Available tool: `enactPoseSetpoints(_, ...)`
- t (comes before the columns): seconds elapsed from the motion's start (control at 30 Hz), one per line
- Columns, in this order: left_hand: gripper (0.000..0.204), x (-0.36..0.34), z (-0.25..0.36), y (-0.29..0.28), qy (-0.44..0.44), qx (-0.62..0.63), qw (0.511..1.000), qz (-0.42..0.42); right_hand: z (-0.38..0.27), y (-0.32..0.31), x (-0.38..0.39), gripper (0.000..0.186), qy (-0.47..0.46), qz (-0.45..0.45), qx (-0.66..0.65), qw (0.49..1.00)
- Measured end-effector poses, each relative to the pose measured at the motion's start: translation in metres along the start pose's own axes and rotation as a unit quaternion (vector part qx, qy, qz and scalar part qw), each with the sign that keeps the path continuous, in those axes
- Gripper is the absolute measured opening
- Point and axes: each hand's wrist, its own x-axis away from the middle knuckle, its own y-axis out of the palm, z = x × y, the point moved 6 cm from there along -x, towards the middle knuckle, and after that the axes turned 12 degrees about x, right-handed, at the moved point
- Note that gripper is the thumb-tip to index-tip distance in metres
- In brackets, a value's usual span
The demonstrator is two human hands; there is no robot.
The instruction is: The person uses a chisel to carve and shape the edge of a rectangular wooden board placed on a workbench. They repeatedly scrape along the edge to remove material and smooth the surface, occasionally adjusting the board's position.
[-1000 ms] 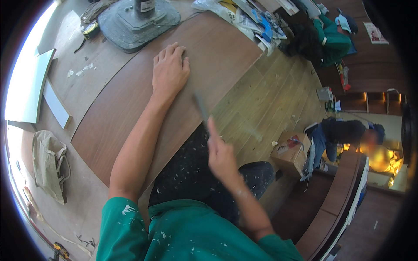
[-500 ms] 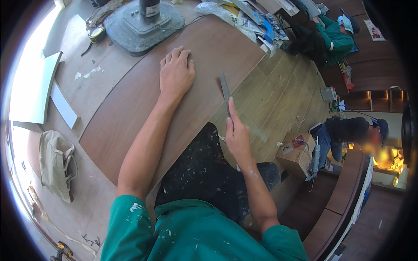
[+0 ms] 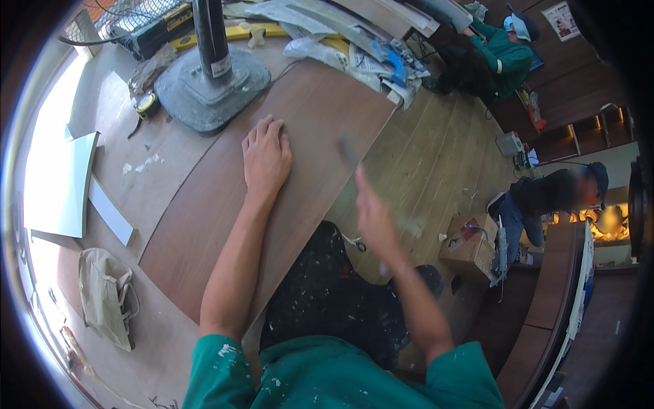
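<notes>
A curved, wood-grained brown board (image 3: 184, 245) lies on the dusty worktop. My left hand (image 3: 268, 157) rests palm down on it, fingers apart and slightly bent, with the forearm lying along the board. My right hand (image 3: 373, 218) grips a thin grey flat tool, like a file (image 3: 346, 148), angled toward the board's right edge; both are smeared by motion, and whether the tool touches the edge I cannot tell.
Behind the board are a grey pole base (image 3: 191, 95), tape measure (image 3: 146, 105) and piled offcuts (image 3: 354, 61). Left lie white panels (image 3: 61, 184) and a cloth bag (image 3: 102, 296). On the right, two people (image 3: 504, 61) (image 3: 538, 191) work near cabinets and a cardboard box (image 3: 466, 252).
My right hand and the tool have moved back and forth beside the board's edge, ending higher than a second ago. My left hand stays on the board. The view has tilted, showing more worktop.
</notes>
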Motion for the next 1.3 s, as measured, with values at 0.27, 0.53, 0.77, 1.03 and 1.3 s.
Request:
enactPoseSetpoints(0.27, 0.036, 0.0, 0.004, 0.0, 0.003, -0.02, 1.0, -0.012, 0.018, -0.004, -0.01, 0.064, -0.005, 0.02, -0.005, 1.0)
enactPoseSetpoints(0.53, 0.036, 0.003, -0.008, -0.001, -0.005, -0.035, 0.999, -0.005, 0.002, 0.017, 0.024, 0.063, -0.068, 0.004, -0.005, 0.998)
enactPoseSetpoints(0.77, 0.035, 0.001, 0.005, 0.004, 0.01, -0.021, 1.0, -0.009, 0.049, -0.032, -0.077, 0.063, 0.088, 0.003, 0.019, 0.996)
enactPoseSetpoints(1.03, 0.035, 0.004, -0.007, 0.001, 0.007, -0.039, 0.999, -0.001, -0.009, 0.016, 0.033, 0.064, -0.064, 0.004, -0.005, 0.998)
enactPoseSetpoints(1.3, 0.036, 0.002, -0.003, 0.001, 0.011, -0.024, 1.0, -0.003, -0.002, 0.004, 0.004, 0.064, -0.02, -0.013, 0.021, 1.0)
